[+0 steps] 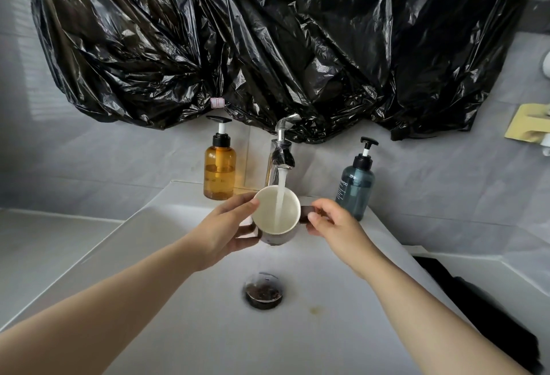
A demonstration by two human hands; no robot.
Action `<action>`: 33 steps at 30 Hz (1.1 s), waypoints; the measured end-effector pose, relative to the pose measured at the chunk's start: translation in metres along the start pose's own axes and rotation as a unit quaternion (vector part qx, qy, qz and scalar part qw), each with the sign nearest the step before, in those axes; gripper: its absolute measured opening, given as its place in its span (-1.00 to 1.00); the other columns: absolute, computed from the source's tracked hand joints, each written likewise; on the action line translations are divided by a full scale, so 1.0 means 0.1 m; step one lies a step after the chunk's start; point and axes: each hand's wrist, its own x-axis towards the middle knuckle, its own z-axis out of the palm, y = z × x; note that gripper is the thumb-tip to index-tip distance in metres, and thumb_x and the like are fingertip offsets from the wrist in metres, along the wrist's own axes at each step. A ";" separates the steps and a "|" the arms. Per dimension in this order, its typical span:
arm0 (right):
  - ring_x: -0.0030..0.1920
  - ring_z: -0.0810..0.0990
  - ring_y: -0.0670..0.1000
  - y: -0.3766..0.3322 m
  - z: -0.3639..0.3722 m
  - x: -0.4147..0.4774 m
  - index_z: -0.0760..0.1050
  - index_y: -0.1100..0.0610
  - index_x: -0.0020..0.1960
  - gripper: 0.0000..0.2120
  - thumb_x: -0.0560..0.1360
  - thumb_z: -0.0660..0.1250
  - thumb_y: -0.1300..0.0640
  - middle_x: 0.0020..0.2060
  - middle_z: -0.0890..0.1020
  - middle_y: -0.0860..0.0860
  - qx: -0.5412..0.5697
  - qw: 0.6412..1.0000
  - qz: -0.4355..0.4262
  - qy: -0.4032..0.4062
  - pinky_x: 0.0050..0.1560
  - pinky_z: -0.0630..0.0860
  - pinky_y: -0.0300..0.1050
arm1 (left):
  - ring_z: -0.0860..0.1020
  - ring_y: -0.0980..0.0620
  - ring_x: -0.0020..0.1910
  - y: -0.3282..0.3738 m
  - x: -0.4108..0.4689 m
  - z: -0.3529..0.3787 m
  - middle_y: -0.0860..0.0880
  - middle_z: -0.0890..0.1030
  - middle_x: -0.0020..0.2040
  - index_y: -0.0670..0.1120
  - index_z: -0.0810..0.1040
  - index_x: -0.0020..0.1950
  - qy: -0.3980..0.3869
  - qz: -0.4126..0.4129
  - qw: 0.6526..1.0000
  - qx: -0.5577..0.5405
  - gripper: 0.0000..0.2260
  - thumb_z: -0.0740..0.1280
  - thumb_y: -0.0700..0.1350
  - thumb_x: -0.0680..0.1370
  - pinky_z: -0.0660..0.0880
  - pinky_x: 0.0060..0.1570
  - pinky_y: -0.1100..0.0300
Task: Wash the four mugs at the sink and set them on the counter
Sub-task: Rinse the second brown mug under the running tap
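You hold the mug [266, 211] at the centre of the frame, mouth up, over the sink [154, 225], with the faucet [282, 153] running into it. Your left hand [226, 231] wraps curled fingers round its body, thumb at the rim. Your right hand [333, 223] pinches the dark handle. The amber bottle [219, 167] stands just beyond your left fingertips and the blue-grey bottle [355, 185] just beside your right knuckles. Open basin lies below, down to the drain [263, 289].
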 end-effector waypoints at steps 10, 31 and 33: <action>-0.32 0.43 -0.21 -0.11 -0.01 -0.03 0.46 0.10 -0.13 -0.82 0.62 0.23 0.07 -0.33 0.48 -0.11 -0.090 0.992 -0.066 0.052 -0.30 0.33 -0.38 | 0.61 -0.17 0.04 -0.08 0.01 -0.06 -0.22 0.53 0.27 0.00 0.50 0.36 -0.011 -0.042 0.998 0.040 -0.73 0.18 -0.03 0.69 0.58 0.18 -0.11; -0.58 0.16 -0.15 -0.01 0.02 -0.06 0.42 0.11 -0.17 -0.73 0.63 0.21 -0.02 -0.49 0.40 -0.08 0.227 0.960 0.165 -0.004 -0.55 0.08 -0.30 | 0.59 -0.13 0.09 -0.08 -0.12 0.10 -0.09 0.53 0.25 0.14 0.51 0.21 -0.031 -0.040 0.997 0.056 -0.81 0.14 -0.02 0.70 0.55 0.21 -0.14; -0.57 0.19 -0.14 0.00 0.05 -0.08 0.40 0.11 -0.17 -0.73 0.64 0.18 -0.01 -0.48 0.42 -0.07 0.250 0.949 0.188 -0.029 -0.53 0.12 -0.30 | 0.59 -0.09 0.09 -0.06 -0.12 0.08 -0.05 0.57 0.21 0.18 0.52 0.19 -0.019 -0.021 0.997 0.076 -0.82 0.17 -0.03 0.69 0.56 0.20 -0.11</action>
